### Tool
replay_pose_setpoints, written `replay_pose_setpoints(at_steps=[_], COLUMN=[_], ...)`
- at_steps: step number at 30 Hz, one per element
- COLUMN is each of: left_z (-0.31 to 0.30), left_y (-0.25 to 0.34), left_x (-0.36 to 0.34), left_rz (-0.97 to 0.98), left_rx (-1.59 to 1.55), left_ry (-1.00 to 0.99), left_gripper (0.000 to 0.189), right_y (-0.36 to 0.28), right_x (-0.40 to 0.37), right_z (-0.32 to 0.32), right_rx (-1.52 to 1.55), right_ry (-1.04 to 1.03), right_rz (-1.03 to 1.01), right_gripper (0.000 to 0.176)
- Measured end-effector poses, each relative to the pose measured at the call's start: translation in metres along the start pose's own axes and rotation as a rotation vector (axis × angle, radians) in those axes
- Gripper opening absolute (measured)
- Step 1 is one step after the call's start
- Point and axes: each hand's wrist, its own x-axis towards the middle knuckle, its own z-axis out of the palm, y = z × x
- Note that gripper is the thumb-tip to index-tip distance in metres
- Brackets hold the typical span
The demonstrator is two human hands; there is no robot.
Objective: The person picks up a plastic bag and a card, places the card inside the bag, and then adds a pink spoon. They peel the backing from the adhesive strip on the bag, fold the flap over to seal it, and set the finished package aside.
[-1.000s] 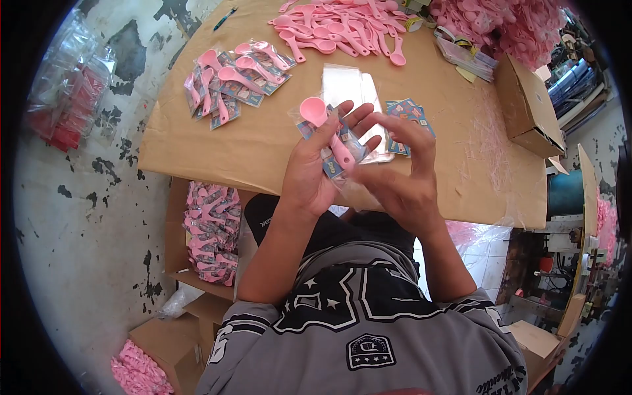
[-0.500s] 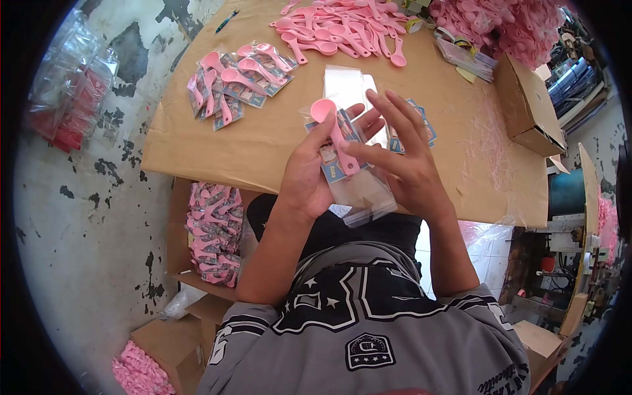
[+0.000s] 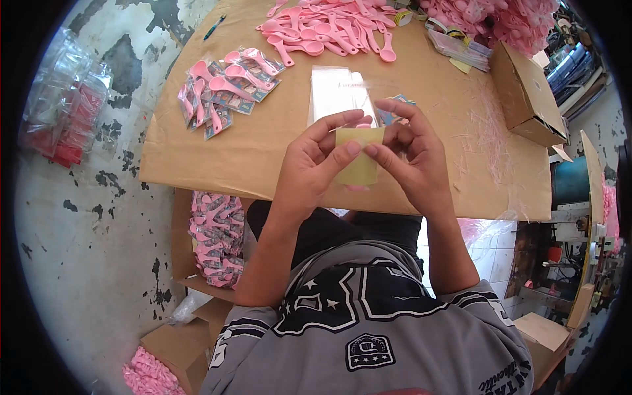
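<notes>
My left hand [image 3: 317,161] and my right hand [image 3: 411,155] hold a yellowish card [image 3: 359,172] between them, thumbs on its near face near the top edge. A bit of pink spoon [image 3: 357,188] shows below the card, and the rest of it is hidden behind. Clear plastic bags [image 3: 327,92] lie on the table just beyond my hands. Blue printed cards [image 3: 400,104] are partly hidden behind my right hand. To the left sits a group of bagged pink spoons with cards [image 3: 227,89].
A pile of loose pink spoons [image 3: 329,29] lies at the table's far side. An open cardboard box [image 3: 530,92] stands at the right edge, near a stack of plastic packets [image 3: 459,49]. A pen [image 3: 214,27] lies far left. Below is a box of packed spoons [image 3: 216,240].
The spoon and card have been turned over, so the yellowish back now faces me. My right hand has closed onto the card, and both hands hold it by the top.
</notes>
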Motion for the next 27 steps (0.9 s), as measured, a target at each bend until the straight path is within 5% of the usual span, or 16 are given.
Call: replay_pose_setpoints(at_steps=[5,8,11,27], left_z=[0.000,0.005,0.007,0.018], left_y=[-0.012,-0.009,-0.013,-0.010], left_x=[0.000,-0.004,-0.006,-0.017], left_rz=[0.001,-0.009,0.057,0.036], left_rx=[0.042,0.100,0.140,0.517], left_ry=[0.094,0.129,0.111,0.053], left_gripper=[0.044,0.047,0.055,0.068], right_y=[0.003,0.009,0.008,0.006], right_x=[-0.005,0.001,0.013,0.023], right_z=[0.003,0.006,-0.002,0.010], right_rx=[0.117,-0.322,-0.770,-0.742], right_ry=[0.072,0.357,0.351,0.374], right_rz=[0.134,-0.271,-0.631,-0.616], right_gripper=[0.050,0.045,0.037,0.022])
